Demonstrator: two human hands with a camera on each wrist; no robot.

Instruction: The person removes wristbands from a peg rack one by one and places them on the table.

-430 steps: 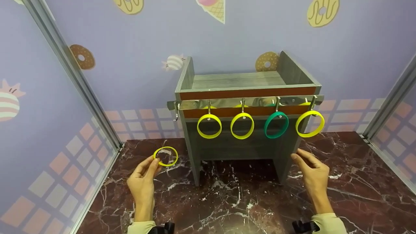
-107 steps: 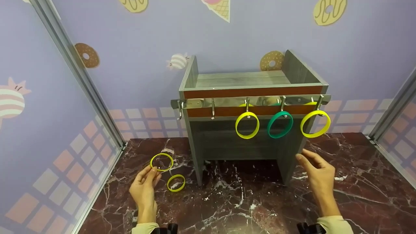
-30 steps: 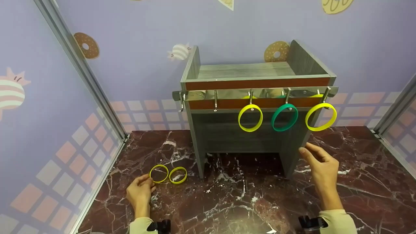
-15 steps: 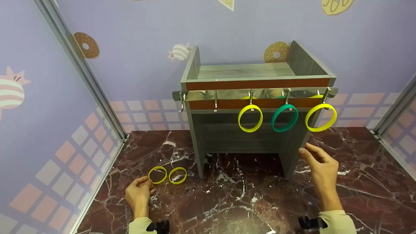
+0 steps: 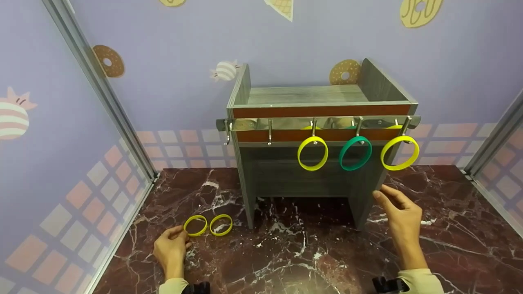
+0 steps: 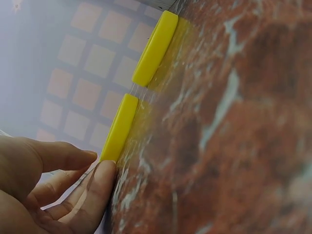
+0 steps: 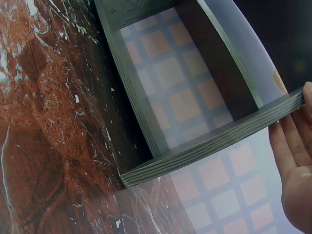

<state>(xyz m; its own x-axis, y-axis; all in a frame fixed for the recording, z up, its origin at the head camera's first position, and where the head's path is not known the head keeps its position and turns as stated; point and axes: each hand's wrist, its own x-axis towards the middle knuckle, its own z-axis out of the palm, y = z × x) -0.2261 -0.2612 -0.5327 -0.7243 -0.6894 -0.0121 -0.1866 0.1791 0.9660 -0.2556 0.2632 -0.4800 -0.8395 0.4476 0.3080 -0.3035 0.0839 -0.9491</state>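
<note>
Low at the left, my left hand (image 5: 170, 247) pinches the near edge of a yellow ring (image 5: 195, 226) lying flat on the marbled tabletop. In the left wrist view, thumb and finger meet at that ring's end (image 6: 119, 127). A second yellow ring (image 5: 221, 225) lies just right of it, a small gap apart. My right hand (image 5: 402, 222) grips the front edge of the right side panel of a grey wooden shelf (image 5: 369, 196), thumb on one face and fingers on the other. A yellow ring (image 5: 313, 167), a green ring (image 5: 355, 166) and another yellow ring (image 5: 400, 167) hang on hooks.
A metal hook rail (image 5: 292, 122) runs across the shelf's front. Its two leftmost hooks, the end hook (image 5: 227, 139) and its neighbour hook (image 5: 269, 134), carry no ring. Patterned walls (image 5: 175, 81) stand behind and at both sides of the marbled tabletop (image 5: 278, 261).
Over the longer span, two yellow rings left the hooks for the tabletop. Within the last second, my left hand slid the pinched ring slightly left, away from the other. My right hand kept its grip.
</note>
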